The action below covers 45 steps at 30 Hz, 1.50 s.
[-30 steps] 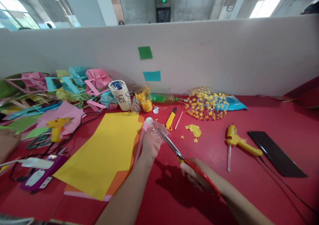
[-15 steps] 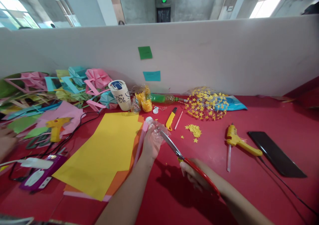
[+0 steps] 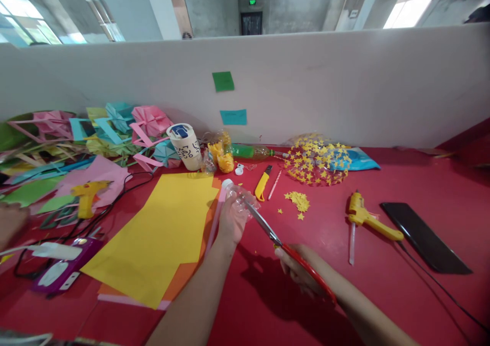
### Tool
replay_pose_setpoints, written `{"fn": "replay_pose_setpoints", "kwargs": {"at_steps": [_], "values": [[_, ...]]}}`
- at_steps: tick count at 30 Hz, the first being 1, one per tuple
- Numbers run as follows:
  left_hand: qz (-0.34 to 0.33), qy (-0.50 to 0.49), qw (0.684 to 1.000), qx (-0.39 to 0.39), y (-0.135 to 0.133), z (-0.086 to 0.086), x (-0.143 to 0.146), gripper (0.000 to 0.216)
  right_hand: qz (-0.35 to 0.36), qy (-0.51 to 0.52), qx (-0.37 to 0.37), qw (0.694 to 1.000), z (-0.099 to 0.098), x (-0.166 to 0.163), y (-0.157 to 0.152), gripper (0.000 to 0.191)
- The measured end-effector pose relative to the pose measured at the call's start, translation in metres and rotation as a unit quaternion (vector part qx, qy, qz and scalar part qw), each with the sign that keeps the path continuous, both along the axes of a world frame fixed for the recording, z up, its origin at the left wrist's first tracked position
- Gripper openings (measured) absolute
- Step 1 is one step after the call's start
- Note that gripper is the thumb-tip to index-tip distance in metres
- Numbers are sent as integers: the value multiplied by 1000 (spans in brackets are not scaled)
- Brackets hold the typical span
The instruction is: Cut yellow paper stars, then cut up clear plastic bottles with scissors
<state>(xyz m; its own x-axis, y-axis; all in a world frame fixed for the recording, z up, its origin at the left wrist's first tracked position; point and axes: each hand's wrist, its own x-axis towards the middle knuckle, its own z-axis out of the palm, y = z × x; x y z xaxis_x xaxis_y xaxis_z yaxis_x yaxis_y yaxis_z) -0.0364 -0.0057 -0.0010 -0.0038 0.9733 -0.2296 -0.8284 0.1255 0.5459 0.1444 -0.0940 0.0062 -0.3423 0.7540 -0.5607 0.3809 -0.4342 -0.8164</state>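
Note:
My left hand [image 3: 232,220] is wrapped round a clear plastic bottle piece [image 3: 240,199], whose white cap points away from me. In my right hand [image 3: 300,269] is a pair of scissors [image 3: 270,232] with red handles. The blade tips reach the cut edge of the clear plastic, and the blades look close together. Just beyond lie a yellow utility knife [image 3: 262,183] and a striped paper straw [image 3: 274,184]. A small heap of yellow stars [image 3: 298,201] rests to the right of the bottle piece.
Yellow paper sheets [image 3: 164,233] lie at left, near a purple power strip [image 3: 67,267] and a glue gun [image 3: 86,198]. Another glue gun [image 3: 367,217] and a black phone [image 3: 424,237] are at right. A star-covered plastic dome [image 3: 317,159] stands by the partition [image 3: 306,85]. Another person's hand [image 3: 11,223] shows far left.
The bottle piece and my left hand have shifted very slightly left. The scissors stay at the plastic's edge, nearly unmoved. The other person's hand at far left has moved a little.

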Motion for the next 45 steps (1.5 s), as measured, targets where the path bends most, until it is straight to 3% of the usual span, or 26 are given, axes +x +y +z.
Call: {"fn": "replay_pose_setpoints", "kwargs": {"at_steps": [7,14,27,33,39,45], "values": [[14,36,999,-9,3,0,0,24,3,-21,-2,1000,1,-1,1,62],[-15,53,998,43,2,-9,3,35,1,30,-6,1000,-9,2,-3,61],[-11,51,997,49,3,-10,1,44,-10,-9,44,999,1,-2,-1,67],[-10,68,996,56,2,-9,1,43,0,23,14,1000,0,-2,-2,64],[7,95,994,43,1,-13,6,53,-35,54,-16,998,-1,-2,-4,56],[22,104,993,53,1,-11,7,43,-39,26,-1,999,5,-4,-5,60]]}}
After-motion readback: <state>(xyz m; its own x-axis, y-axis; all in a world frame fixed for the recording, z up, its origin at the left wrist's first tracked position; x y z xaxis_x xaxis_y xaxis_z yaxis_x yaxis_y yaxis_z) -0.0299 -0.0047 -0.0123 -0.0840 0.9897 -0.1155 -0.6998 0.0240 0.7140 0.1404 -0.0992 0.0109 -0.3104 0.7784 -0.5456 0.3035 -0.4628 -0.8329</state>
